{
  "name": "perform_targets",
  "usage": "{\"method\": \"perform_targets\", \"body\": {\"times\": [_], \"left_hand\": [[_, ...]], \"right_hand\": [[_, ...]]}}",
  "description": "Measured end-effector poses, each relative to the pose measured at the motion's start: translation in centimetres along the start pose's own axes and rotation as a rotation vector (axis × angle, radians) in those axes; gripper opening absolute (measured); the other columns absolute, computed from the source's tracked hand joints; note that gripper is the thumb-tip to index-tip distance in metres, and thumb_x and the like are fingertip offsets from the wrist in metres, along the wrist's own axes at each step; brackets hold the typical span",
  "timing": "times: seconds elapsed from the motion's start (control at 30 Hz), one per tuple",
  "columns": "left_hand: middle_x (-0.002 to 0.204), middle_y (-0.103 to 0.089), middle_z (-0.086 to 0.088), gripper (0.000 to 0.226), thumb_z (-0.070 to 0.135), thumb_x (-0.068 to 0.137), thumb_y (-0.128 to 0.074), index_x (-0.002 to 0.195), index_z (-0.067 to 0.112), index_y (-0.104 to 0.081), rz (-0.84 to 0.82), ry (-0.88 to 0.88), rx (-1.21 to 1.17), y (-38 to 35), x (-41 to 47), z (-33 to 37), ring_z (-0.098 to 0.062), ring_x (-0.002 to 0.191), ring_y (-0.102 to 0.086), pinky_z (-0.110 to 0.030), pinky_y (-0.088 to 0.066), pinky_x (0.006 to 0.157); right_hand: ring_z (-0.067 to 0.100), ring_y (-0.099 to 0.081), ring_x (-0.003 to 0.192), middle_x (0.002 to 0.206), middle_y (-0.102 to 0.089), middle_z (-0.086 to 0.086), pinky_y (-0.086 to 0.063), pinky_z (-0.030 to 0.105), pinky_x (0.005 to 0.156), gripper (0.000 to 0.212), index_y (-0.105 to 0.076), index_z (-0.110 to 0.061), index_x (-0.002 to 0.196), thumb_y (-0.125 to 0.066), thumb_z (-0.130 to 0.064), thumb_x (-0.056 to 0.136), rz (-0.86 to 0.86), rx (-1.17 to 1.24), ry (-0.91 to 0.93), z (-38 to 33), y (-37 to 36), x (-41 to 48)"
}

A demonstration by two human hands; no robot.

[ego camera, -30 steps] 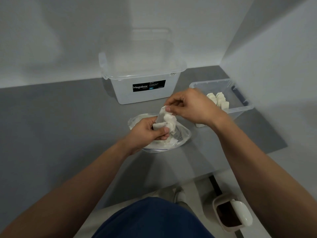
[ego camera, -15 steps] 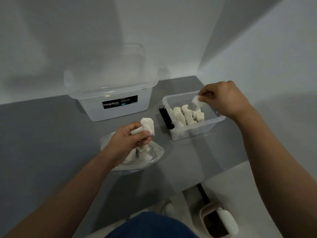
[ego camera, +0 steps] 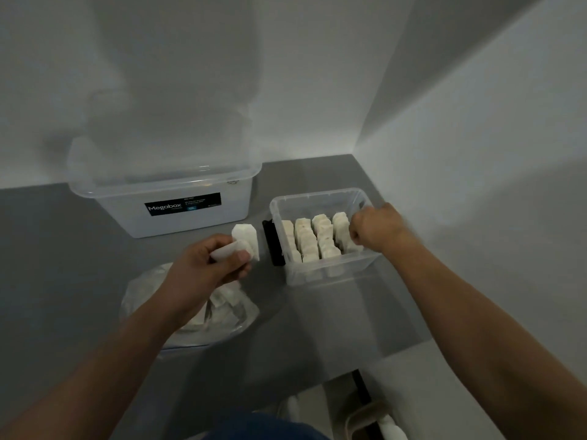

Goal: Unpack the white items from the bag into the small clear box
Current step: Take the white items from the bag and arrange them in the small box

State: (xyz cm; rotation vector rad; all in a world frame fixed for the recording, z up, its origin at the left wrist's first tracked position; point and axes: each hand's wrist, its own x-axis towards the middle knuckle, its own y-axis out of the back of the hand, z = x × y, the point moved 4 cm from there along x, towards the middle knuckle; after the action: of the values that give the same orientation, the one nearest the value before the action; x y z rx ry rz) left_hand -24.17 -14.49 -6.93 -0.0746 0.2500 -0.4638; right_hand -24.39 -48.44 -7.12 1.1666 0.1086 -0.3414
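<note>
Your left hand [ego camera: 206, 269] clamps its fingers on soft white packets [ego camera: 246, 244] above the crumpled clear plastic bag [ego camera: 139, 300] on the grey tabletop [ego camera: 63, 265]. Your right hand [ego camera: 376, 230] curls inside the small clear plastic box [ego camera: 317, 195] against packed rows [ego camera: 308, 241]; whether its fingers hold anything is unclear.

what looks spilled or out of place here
Nothing stands out. The items stand in neat rows in the small box, the rest lie in the bag, and the left hand holds some.
</note>
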Motion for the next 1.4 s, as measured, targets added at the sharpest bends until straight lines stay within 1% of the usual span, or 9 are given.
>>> {"method": "perform_targets", "body": {"times": [0.3, 0.43, 0.6, 0.77, 0.9, 1.0, 1.13, 1.3, 1.4], "left_hand": [[0.095, -0.071, -0.021, 0.02, 0.018, 0.083, -0.073, 0.101, 0.009, -0.073, 0.056, 0.015, 0.021, -0.2, 0.5, -0.3, -0.024, 0.087, -0.07, -0.033, -0.059, 0.085], [0.097, -0.071, -0.021, 0.024, 0.017, 0.083, -0.074, 0.106, 0.009, -0.072, 0.074, 0.019, 0.019, -0.5, 0.8, -0.4, -0.027, 0.088, -0.07, -0.033, -0.059, 0.085], [0.096, -0.072, -0.02, 0.019, 0.018, 0.084, -0.074, 0.103, 0.014, -0.074, 0.047, 0.017, 0.022, -0.9, 1.1, -0.2, -0.027, 0.088, -0.069, -0.035, -0.058, 0.086], [0.095, -0.075, -0.012, 0.018, 0.016, 0.085, -0.075, 0.103, 0.016, -0.076, 0.047, -0.025, 0.092, -1.6, 0.9, 0.7, -0.029, 0.091, -0.072, -0.037, -0.059, 0.086], [0.09, -0.076, -0.007, 0.015, 0.016, 0.086, -0.075, 0.1, 0.021, -0.077, 0.014, -0.055, 0.196, -2.3, 0.7, 1.6, -0.027, 0.088, -0.074, -0.041, -0.058, 0.089], [0.089, -0.077, -0.003, 0.014, 0.023, 0.086, -0.076, 0.1, 0.027, -0.076, -0.023, -0.117, 0.296, -2.8, 0.4, 2.4, -0.022, 0.084, -0.074, -0.046, -0.058, 0.089], [0.09, -0.076, -0.001, 0.014, 0.023, 0.087, -0.075, 0.101, 0.021, -0.076, -0.074, -0.171, 0.337, -3.3, -0.1, 3.3, -0.018, 0.083, -0.074, -0.041, -0.06, 0.084], [0.092, -0.075, 0.003, 0.016, 0.019, 0.087, -0.074, 0.102, 0.025, -0.075, -0.092, -0.141, 0.355, -3.7, -0.2, 2.7, -0.016, 0.083, -0.073, -0.033, -0.061, 0.08], [0.09, -0.075, 0.002, 0.021, 0.012, 0.087, -0.07, 0.104, 0.025, -0.073, -0.051, -0.047, 0.295, -3.9, -0.1, 1.8, -0.015, 0.083, -0.073, -0.026, -0.059, 0.076]], "right_hand": [[0.021, -0.063, 0.092, 0.093, -0.071, -0.002, -0.03, 0.043, 0.097, 0.015, -0.068, -0.02, 0.09, -0.054, -0.016, 0.092, 0.05, -0.18, 0.06, -0.3, -1.9, 2.4], [0.021, -0.056, 0.102, 0.099, -0.064, -0.004, -0.019, 0.043, 0.087, 0.011, -0.071, -0.02, 0.094, -0.062, -0.017, 0.088, 0.087, -0.2, 0.091, -0.2, -2.9, 3.2], [0.02, -0.053, 0.111, 0.111, -0.059, -0.004, -0.029, 0.045, 0.093, 0.018, -0.073, -0.028, 0.102, -0.073, -0.03, 0.084, 0.104, -0.156, 0.108, 0.1, -1.5, 2.2], [0.023, -0.058, 0.106, 0.114, -0.062, 0.003, -0.045, 0.038, 0.09, 0.027, -0.075, -0.024, 0.113, -0.068, -0.04, 0.092, 0.287, 0.409, 0.051, 1.4, 3.6, -1.2], [0.001, -0.062, 0.081, 0.091, -0.07, -0.015, -0.047, 0.014, 0.073, 0.013, -0.079, -0.032, 0.096, -0.073, -0.041, 0.09, 0.419, 1.03, 0.119, -1.6, 8.5, -6.3], [0.002, -0.066, 0.085, 0.093, -0.072, -0.024, -0.05, 0.015, 0.072, 0.012, -0.078, -0.037, 0.097, -0.073, -0.044, 0.089, 0.361, 1.232, 0.217, -5.1, 10.5, -8.7], [0.0, -0.068, 0.085, 0.094, -0.074, -0.02, -0.054, 0.02, 0.075, 0.018, -0.078, -0.033, 0.104, -0.074, -0.042, 0.089, 0.281, 1.106, 0.274, -7.3, 10.9, -9.5], [-0.01, -0.064, 0.079, 0.09, -0.075, -0.018, -0.042, 0.002, 0.068, 0.009, -0.08, -0.028, 0.098, -0.076, -0.03, 0.09, 0.303, 0.964, 0.24, -6.2, 11.1, -10.1], [-0.004, -0.066, 0.077, 0.085, -0.074, -0.015, -0.048, 0.01, 0.072, 0.008, -0.078, -0.028, 0.095, -0.077, -0.033, 0.088, 0.359, 0.89, 0.115, -3.1, 10.8, -9.7]]}}
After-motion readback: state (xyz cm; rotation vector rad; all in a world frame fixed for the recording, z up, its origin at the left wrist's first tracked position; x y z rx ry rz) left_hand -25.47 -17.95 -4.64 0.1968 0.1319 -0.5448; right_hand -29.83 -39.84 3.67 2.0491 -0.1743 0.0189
